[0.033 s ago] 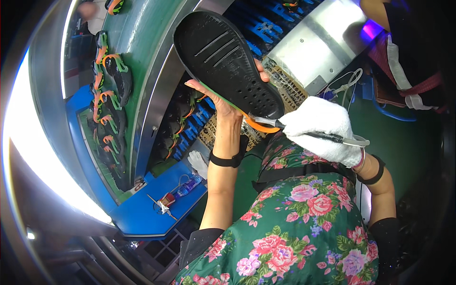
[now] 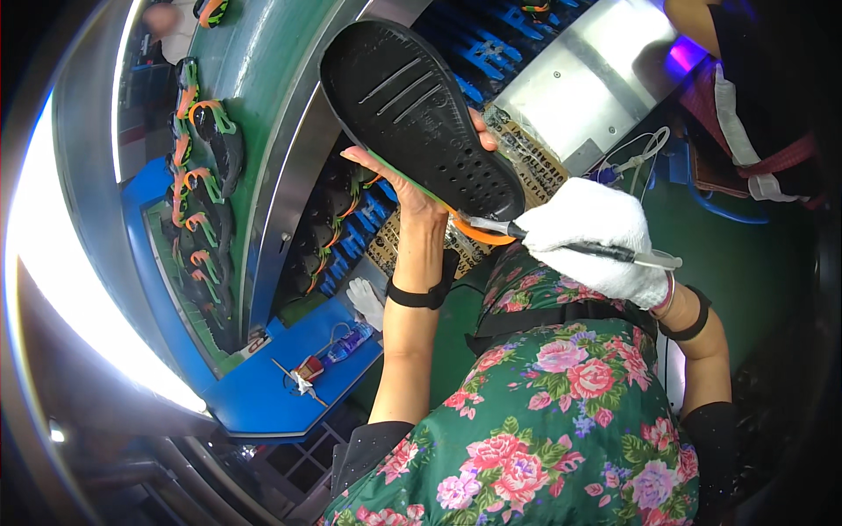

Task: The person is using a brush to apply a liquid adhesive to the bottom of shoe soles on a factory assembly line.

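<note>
My left hand (image 2: 412, 191), bare, holds a black shoe (image 2: 421, 118) sole side toward me, with the thumb along its near edge and fingertips around the far edge. The sole has several small holes and long slits; green and orange trim shows along its border, and an orange strap (image 2: 482, 232) loops at the lower end. My right hand (image 2: 592, 232), in a white knit glove, grips a slim, dark-handled brush-like tool (image 2: 605, 252). Its flat pale tip meets the sole's lower edge beside the orange strap.
At left, several black shoes with orange and green straps (image 2: 203, 188) sit on a green conveyor (image 2: 263, 114). A blue shelf (image 2: 263, 408) carries a bottle (image 2: 349, 342) and a white glove (image 2: 366, 302). Upper right stands a metal box (image 2: 605, 70); another person's arm (image 2: 693, 26) is beyond.
The rear end of the tool in my right hand has shifted very slightly. The shoe and my left hand look the same.
</note>
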`<state>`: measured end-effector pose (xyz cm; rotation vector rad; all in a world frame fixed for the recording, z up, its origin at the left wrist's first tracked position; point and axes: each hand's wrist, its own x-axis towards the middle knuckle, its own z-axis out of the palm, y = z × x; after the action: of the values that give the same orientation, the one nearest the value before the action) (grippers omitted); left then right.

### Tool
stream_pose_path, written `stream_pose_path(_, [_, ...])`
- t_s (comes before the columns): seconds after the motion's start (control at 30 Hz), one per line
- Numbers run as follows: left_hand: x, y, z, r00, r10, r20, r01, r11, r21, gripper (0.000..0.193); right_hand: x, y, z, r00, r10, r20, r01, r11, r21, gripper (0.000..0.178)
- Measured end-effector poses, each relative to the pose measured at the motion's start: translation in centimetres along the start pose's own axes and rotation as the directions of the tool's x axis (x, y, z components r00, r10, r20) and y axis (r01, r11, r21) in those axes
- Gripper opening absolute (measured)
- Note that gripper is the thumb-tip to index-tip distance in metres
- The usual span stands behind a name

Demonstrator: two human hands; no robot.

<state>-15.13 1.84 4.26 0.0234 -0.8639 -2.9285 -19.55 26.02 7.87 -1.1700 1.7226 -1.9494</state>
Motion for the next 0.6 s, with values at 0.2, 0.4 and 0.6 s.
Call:
stream_pose_path(0.2, [0.4, -0.1, 0.1, 1.0, 0.02, -0.018, -0.019, 0.998, 0.055, 0.119, -0.3, 0.0, 0.0, 0.998, -0.065, 0.01, 0.066, 0.994, -0.084, 0.018])
stream_pose_path(0.4, [0.7, -0.6, -0.3, 0.999, 0.025, -0.04, -0.024, 0.999, 0.022, 0.119, 0.0, -0.7, 0.1, 0.997, -0.073, -0.032, 0.07, 0.994, -0.089, 0.018])
stream_pose_path(0.6, [0.9, -1.0, -0.5, 0.994, 0.04, -0.1, -0.035, 0.998, 0.054, 0.119, -0.1, -0.3, -0.2, 0.994, -0.022, -0.103, 0.012, 0.995, -0.104, 0.012])
